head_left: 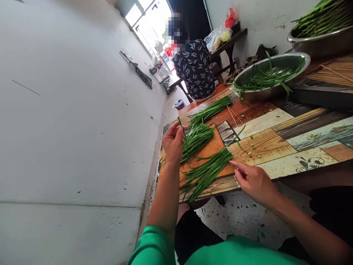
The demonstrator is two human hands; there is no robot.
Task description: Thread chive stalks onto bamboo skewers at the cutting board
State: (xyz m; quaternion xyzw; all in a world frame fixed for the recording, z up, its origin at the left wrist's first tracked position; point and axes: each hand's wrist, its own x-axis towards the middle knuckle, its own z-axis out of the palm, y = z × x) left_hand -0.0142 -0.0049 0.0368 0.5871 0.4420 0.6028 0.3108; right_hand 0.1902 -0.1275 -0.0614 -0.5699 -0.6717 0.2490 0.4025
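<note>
My left hand (173, 144) is closed in a pinch on a strand of garlic chive (185, 141), raised over the left part of the wooden cutting board (226, 170). Between the thumb and fingers of my right hand (255, 181) is the end of a thin wooden skewer (233, 166). It meets the cut ends of a flat row of garlic chives (211, 171) on the near side of the board; most of the stick is hidden among the leaves. Behind this row lies a thicker pile of chives (200, 138), close to my left hand.
Farther back lies another chive bundle (212, 110), with loose skewers (234, 116) beside it. A metal bowl of chives (305, 60) and a metal basin (317, 46) with green stalks stand at the right. Several skewers (331, 73) lie near them. A person (195, 70) sits beyond the table.
</note>
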